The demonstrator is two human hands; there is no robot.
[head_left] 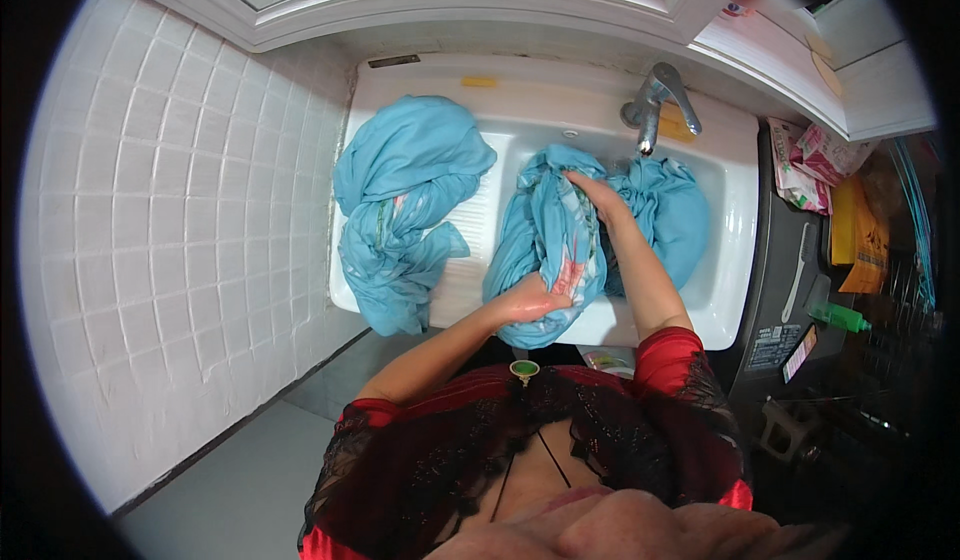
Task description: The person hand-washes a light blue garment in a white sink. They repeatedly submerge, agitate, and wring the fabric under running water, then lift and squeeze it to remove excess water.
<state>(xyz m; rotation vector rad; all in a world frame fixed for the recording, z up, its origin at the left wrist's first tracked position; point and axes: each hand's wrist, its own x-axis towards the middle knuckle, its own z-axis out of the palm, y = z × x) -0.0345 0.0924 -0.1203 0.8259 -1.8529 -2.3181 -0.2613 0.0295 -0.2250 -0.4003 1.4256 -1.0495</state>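
Note:
A large wet-looking blue cloth (520, 245) with a pink, white and green print lies bunched over the sink's middle and front rim. My left hand (535, 302) is closed on its near end, the fingers partly sunk in the folds. Farther back, my right hand (594, 192) grips the same cloth, its fingertips hidden in the fabric. More blue cloth (675, 225) fills the basin on the right; whether it is one piece with the held part, I cannot tell. Another twisted blue heap (408, 210) rests on the ribbed washboard side at the left.
The white sink (735, 250) carries a chrome faucet (660, 105) at its back right. A white-tiled wall (190, 220) stands left, and a framed cabinet (470, 5) overhangs the back. On the dark right-hand counter are pink packets (825, 155), a white brush (797, 272) and a green bottle (838, 317).

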